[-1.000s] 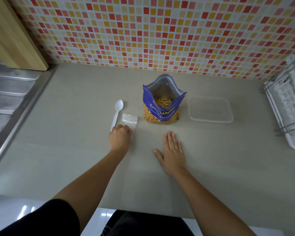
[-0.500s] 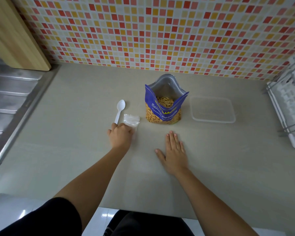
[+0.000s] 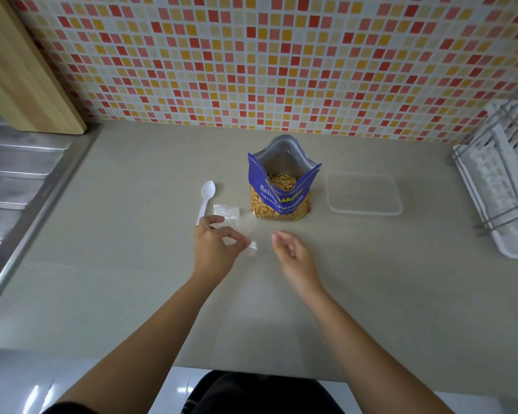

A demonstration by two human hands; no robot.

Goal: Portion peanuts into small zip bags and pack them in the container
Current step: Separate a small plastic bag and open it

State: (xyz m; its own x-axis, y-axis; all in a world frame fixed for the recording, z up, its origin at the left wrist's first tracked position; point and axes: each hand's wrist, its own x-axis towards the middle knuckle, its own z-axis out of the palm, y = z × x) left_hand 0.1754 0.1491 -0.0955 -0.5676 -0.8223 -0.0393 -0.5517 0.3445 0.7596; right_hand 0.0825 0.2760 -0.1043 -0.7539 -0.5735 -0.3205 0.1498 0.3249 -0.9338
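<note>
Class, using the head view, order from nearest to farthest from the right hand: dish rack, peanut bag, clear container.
1. Peanut bag, just beyond the right hand.
2. Clear container, right of the bag.
3. Dish rack, far right edge.

The left forearm [image 3: 150, 333] and right forearm [image 3: 368, 336] are bare, a black sleeve [image 3: 63, 410] edges the left upper arm, and black clothing [image 3: 260, 392] shows below.

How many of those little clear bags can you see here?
2 visible: one zip bag pinched by the left hand, in front of the peanut pouch; one flat pile beside the white spoon, possibly several bags stacked.
</note>
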